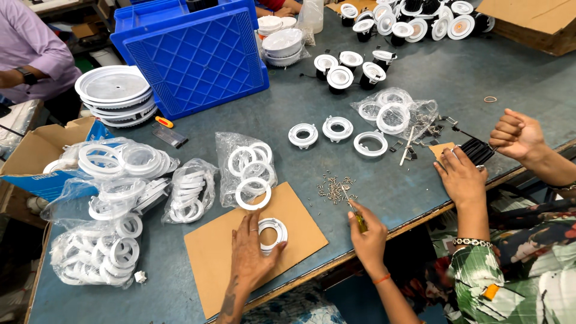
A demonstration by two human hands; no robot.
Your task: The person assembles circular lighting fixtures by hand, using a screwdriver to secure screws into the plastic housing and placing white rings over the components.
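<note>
A: What is the central item, and where does it lie?
B: A white plastic ring housing, round with a stepped inner rim, flat on a brown cardboard sheet at the near edge of the grey-blue table.

A: How do the hands meet it?
B: The left hand lies spread over the ring's left side, fingers loosely open and touching its rim. The right hand is closed around a yellow-handled screwdriver, whose tip points into a small heap of screws just beyond the sheet.

A: What surrounds this?
B: Bags of white rings lie beyond the cardboard, with a blue crate farther back. On the right, a co-worker's hands rest on a black finned part.
</note>
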